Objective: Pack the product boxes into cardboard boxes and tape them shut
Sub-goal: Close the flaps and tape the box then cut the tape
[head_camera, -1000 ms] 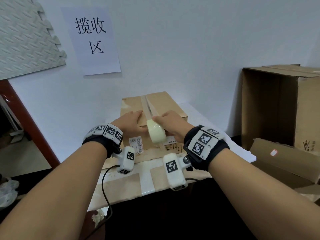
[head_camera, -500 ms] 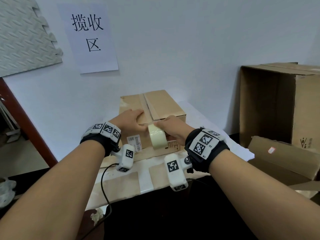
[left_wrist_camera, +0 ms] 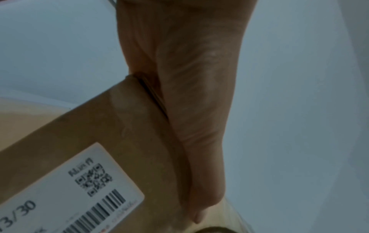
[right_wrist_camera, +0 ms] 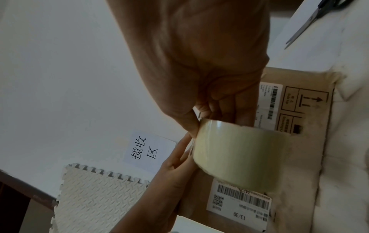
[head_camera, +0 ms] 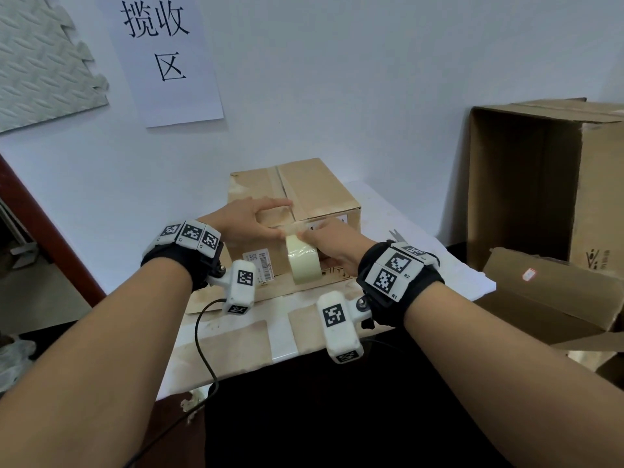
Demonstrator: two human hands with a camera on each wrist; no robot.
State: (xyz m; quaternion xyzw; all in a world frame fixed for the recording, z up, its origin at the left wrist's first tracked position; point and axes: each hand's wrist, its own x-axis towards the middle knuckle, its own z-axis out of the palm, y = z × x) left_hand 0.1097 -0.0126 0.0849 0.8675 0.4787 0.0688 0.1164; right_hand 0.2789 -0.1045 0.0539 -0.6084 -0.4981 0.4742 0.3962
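Cardboard box (head_camera: 304,197) sits closed on the white surface (head_camera: 439,265) against the wall, a tape strip along its top seam. The right hand (head_camera: 332,246) grasps the pale tape roll (head_camera: 302,261) against the box's near face, fingers through the core. The left hand (head_camera: 243,219) lies on the box's near top edge, fingers extended, thumb touching the tape. Scissors (right_wrist_camera: 311,20) lie beside the box, right.

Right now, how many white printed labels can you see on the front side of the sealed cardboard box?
2. One barcode label sits on the front face left of the tape roll, below the left hand. Another label sits right of the roll, partly covered by the right hand. More may be hidden.
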